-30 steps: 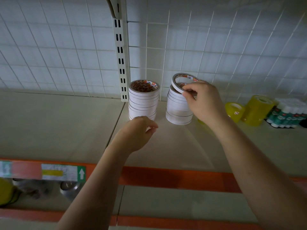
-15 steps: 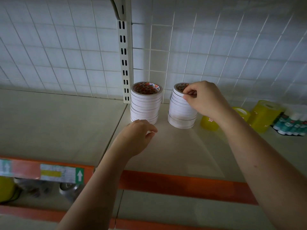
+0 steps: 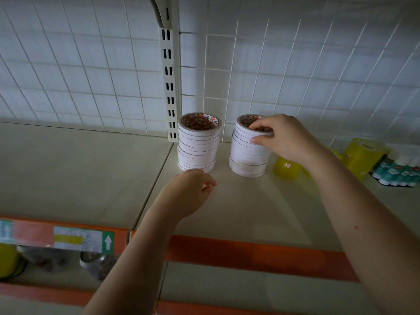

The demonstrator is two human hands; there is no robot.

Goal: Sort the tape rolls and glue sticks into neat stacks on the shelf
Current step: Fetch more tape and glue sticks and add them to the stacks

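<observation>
Both of my hands are reaching out over the shelf (image 3: 238, 208). My right hand (image 3: 285, 138) is sitting on top of the right stack of tape rolls (image 3: 246, 155), and my fingers (image 3: 258, 126) and thumb are curling around the top roll (image 3: 246, 125), pinching its edge. That roll is lying flat on its stack. My left hand (image 3: 189, 189) is hanging just in front of the left stack of tape rolls (image 3: 198, 144), on the near side of it. Its fingers are curling in loosely and it is holding nothing. I cannot tell if it is touching the shelf.

Two white stacks are standing side by side at the far end of the shelf, close to the white wire grid wall (image 3: 295, 71). A small gap is showing between them. A white post with slots (image 3: 170, 87) is going up the wall just left of the left stack.

To the right of my right hand, some yellow tape rolls (image 3: 286, 167) are sitting on the shelf, and my wrist is hiding part of them. A bigger yellow roll (image 3: 362, 155) is standing farther right. Glue sticks (image 3: 398, 170) with white caps are bunching together at the far right edge, near that big roll.

An orange strip (image 3: 250, 253) is running along the near edge of the shelf, and a label with a white arrow (image 3: 108, 242) is sticking on it at the left
</observation>
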